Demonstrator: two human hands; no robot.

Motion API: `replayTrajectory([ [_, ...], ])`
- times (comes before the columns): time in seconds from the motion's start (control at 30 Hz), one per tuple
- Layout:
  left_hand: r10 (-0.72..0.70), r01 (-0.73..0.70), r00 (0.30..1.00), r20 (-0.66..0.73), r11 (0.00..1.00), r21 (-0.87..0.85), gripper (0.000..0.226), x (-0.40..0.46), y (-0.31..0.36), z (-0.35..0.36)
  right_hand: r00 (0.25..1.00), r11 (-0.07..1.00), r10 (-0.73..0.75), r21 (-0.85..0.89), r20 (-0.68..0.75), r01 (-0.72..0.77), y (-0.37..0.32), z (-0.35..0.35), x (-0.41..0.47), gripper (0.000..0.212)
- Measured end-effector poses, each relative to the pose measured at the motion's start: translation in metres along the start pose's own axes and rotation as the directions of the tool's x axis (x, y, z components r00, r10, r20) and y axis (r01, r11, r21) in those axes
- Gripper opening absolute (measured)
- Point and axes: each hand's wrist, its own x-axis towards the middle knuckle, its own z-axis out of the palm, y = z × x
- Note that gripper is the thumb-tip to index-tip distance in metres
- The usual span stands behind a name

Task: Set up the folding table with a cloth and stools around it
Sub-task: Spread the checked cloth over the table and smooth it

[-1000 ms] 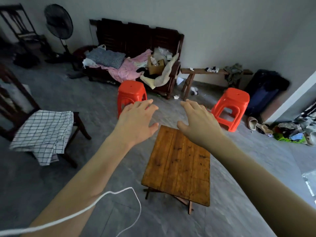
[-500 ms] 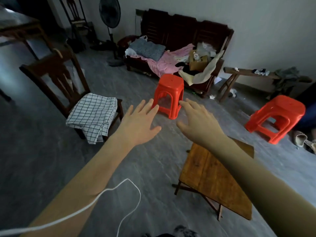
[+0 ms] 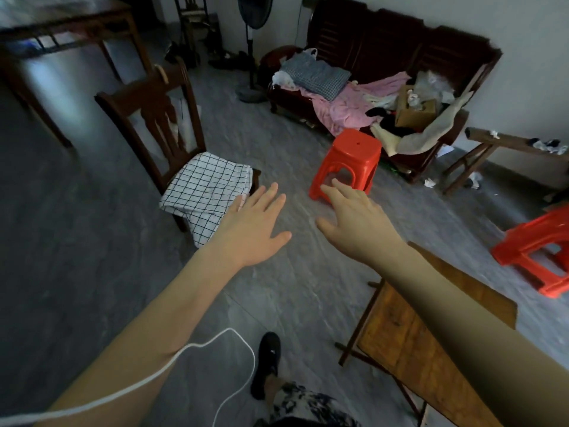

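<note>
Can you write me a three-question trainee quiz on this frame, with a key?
1. True or false: the checked cloth already covers the folding table.
2. How many red stools are in view?
3. Which is holding something: A) left hand, B) right hand, C) neither?

Key:
1. False; it lies on the seat of the wooden chair.
2. Two: the near stool by the sofa, and the far stool at the right edge.
3. C; both hands are open above the floor.
</note>
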Motion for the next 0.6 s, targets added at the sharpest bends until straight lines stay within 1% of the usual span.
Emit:
replayTrajectory([
  [0.3,-0.060,0.059,0.997,0.049,0.998,0.016,0.076,0.086,-0.096,-0.021,0.999,0.998,-0.042,0.052,0.027,0.041,-0.032,0.008,0.144,0.066],
  [0.43,-0.105,0.105,0.994,0.043,0.994,0.010,0.074,0.116,-0.141,-0.032,0.997,0.995,-0.071,0.074,0.025,0.069,-0.053,0.012,0.199,0.064],
  [0.6,-0.086,0.086,0.994,0.059,0.996,0.009,0.071,0.143,-0.186,-0.026,0.995,0.993,-0.084,0.085,0.058,0.079,-0.079,0.023,0.242,0.061],
])
